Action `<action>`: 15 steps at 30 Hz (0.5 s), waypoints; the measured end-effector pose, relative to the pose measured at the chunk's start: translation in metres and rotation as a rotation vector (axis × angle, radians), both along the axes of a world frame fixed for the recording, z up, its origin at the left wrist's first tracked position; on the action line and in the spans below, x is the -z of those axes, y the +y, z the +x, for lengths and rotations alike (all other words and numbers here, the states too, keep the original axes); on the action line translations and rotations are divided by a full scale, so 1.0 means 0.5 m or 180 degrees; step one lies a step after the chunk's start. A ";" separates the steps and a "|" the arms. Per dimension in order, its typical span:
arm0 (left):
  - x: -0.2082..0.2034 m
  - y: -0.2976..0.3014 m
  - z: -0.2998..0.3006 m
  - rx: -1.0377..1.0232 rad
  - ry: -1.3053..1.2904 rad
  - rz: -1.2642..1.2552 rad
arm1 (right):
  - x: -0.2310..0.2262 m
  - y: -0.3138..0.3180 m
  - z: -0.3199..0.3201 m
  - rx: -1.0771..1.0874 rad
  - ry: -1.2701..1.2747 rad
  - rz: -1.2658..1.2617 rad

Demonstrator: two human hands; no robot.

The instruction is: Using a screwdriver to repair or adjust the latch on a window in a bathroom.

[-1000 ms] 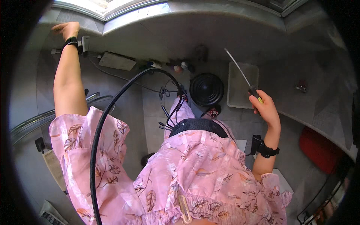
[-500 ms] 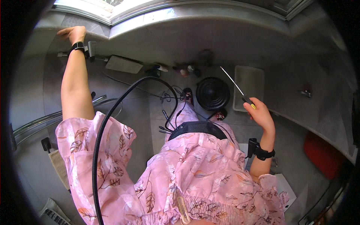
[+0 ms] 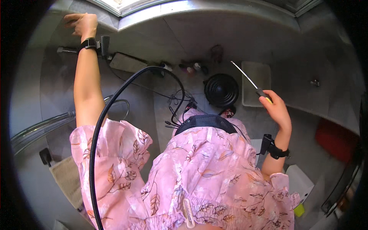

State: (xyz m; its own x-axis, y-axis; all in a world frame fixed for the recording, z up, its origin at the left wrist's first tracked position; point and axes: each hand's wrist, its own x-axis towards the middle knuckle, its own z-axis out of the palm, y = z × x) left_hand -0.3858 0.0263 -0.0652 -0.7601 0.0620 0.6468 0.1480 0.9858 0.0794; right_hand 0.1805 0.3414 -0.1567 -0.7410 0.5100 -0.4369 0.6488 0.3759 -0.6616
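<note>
**Operator:** State progress, nearest items first. Use one landmark.

**Inspector:** Landmark: the ringed black disc. Nearest, the black cable loops over the pink garment, down and left from the disc.

**Operator:** Report the tool and the hand on it.

**Inspector:** The right hand is right of the disc and slightly lower in view. Its fingers are wrapped round the handle of the screwdriver. The tool is raised, right of the disc (its shaft crosses in front of the pale tray), tip angled toward the upper left.

**Operator:** And the other hand?

**Inspector:** The left hand is farther out, well up and left of the disc. Its fingers are loosely extended, with no object visible in them. Contact with the wall cannot be told.

**Operator:** What is done, and what is left?

**Inspector:** Done: the tool is gripped. Left, by judgement: tip engagement, not yet made; the tip appears clear of any part. No finished fastening is identifiable.

**Operator:** Farthest items?

**Inspector:** A metal fitting, well right of the disc; a white window frame, above and left of it.
</note>
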 end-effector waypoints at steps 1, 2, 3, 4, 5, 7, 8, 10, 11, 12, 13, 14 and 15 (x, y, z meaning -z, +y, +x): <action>0.002 0.002 -0.001 0.0031 -0.0017 -0.0021 | 0.015 0.014 0.010 -0.0030 0.0089 0.0013; 0.008 0.000 -0.004 -0.0031 0.0377 -0.0214 | 0.016 0.011 0.011 0.0073 0.0080 -0.0031; 0.016 0.034 0.005 -0.0005 0.0739 -0.0369 | 0.011 0.009 0.019 0.0260 0.0033 -0.0050; 0.008 0.048 0.014 0.0290 0.0766 -0.0101 | 0.026 0.005 0.023 0.0299 0.0149 -0.0003; -0.011 0.065 0.045 0.0544 0.0774 0.0193 | 0.018 -0.003 0.029 0.0408 0.0061 0.0020; -0.037 0.037 0.012 0.0845 0.1026 0.0211 | 0.000 -0.025 0.010 0.0896 0.0532 -0.1170; 0.053 0.091 0.090 0.1010 0.0862 0.0527 | 0.036 0.043 0.065 0.0918 0.0406 -0.0982; 0.055 0.124 0.116 0.1316 0.0737 0.0714 | 0.025 0.038 0.090 0.1138 0.0499 -0.0947; 0.056 0.126 0.112 0.1429 0.1007 0.0852 | 0.022 0.030 0.106 0.1189 0.0492 -0.0918; 0.060 0.127 0.099 0.1534 0.1288 0.1014 | 0.016 0.023 0.116 0.1331 0.0631 -0.0904; 0.071 0.122 0.080 0.1569 0.1280 0.1070 | 0.012 0.017 0.125 0.1467 0.0771 -0.0886; 0.082 0.109 0.053 0.1380 0.1455 0.0809 | 0.013 0.029 0.142 0.1418 0.0701 -0.1000; 0.093 0.086 0.036 0.1170 0.1638 0.0496 | 0.023 0.019 0.155 0.1394 0.0726 -0.0999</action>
State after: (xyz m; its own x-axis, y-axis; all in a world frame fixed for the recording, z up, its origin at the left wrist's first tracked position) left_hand -0.3679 0.0695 -0.1116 -0.2979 0.1349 0.9450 0.5306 0.8463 0.0465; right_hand 0.2581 0.3510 -0.1684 -0.5832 0.6620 -0.4708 0.5277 -0.1318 -0.8391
